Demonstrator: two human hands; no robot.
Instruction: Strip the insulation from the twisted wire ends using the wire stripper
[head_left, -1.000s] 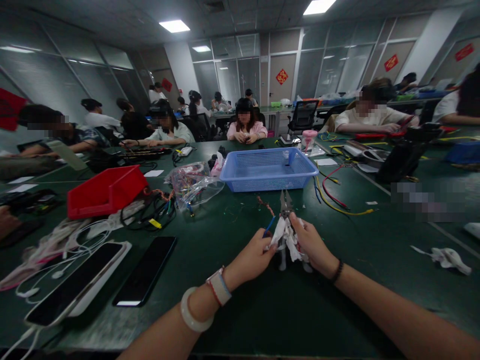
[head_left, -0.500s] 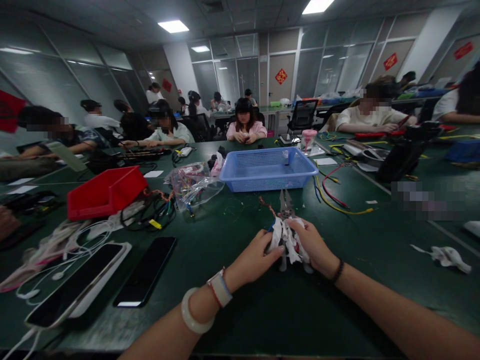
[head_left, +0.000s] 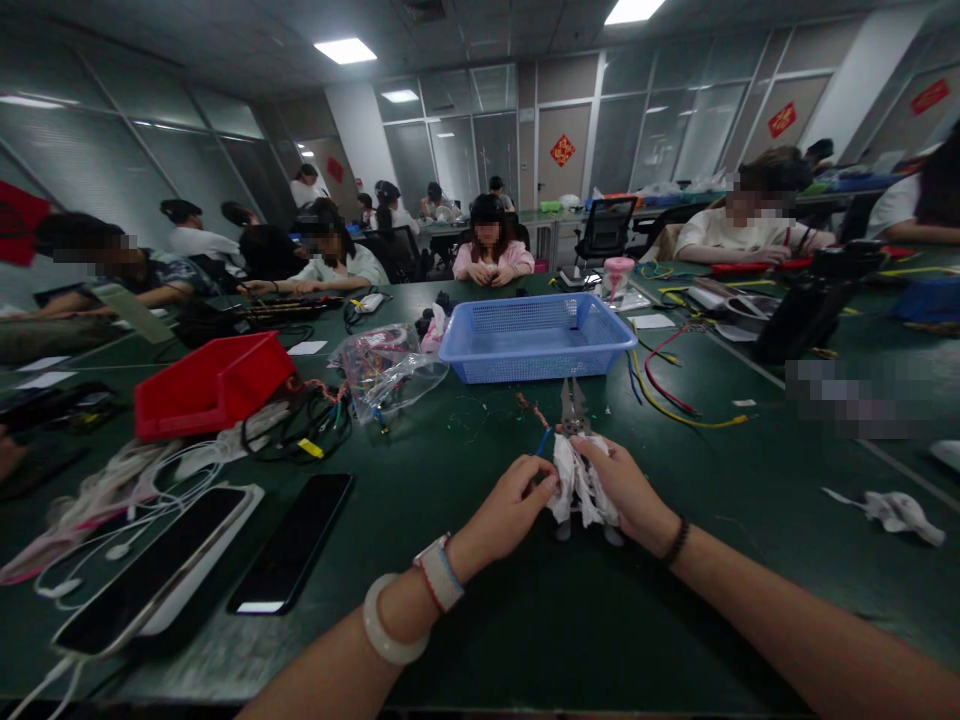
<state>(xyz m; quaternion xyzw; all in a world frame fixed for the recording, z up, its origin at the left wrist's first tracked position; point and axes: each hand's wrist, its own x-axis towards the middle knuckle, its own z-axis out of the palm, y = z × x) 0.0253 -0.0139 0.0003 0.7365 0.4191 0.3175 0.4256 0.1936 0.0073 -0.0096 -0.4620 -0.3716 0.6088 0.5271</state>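
Observation:
My right hand (head_left: 626, 488) grips a pair of pliers (head_left: 574, 412) whose handles are wrapped in white cloth (head_left: 577, 485); the metal jaws point away from me. My left hand (head_left: 514, 505) pinches a thin blue wire (head_left: 541, 441) right beside the wrapped handles. The wire's far end shows bare twisted copper (head_left: 527, 407) lying over the dark green table (head_left: 480, 600). Both hands nearly touch at the pliers.
A blue mesh basket (head_left: 536, 337) stands just beyond my hands, with a clear bag of wires (head_left: 382, 368) and a red bin (head_left: 210, 383) to its left. Two phones (head_left: 292, 540) lie at the near left. Loose cables (head_left: 675, 395) and a cloth scrap (head_left: 892, 508) lie right. Other people sit around.
Both hands stay at the pliers. The blue wire and its copper end shifted a little between my left fingers; the pliers moved barely at all.

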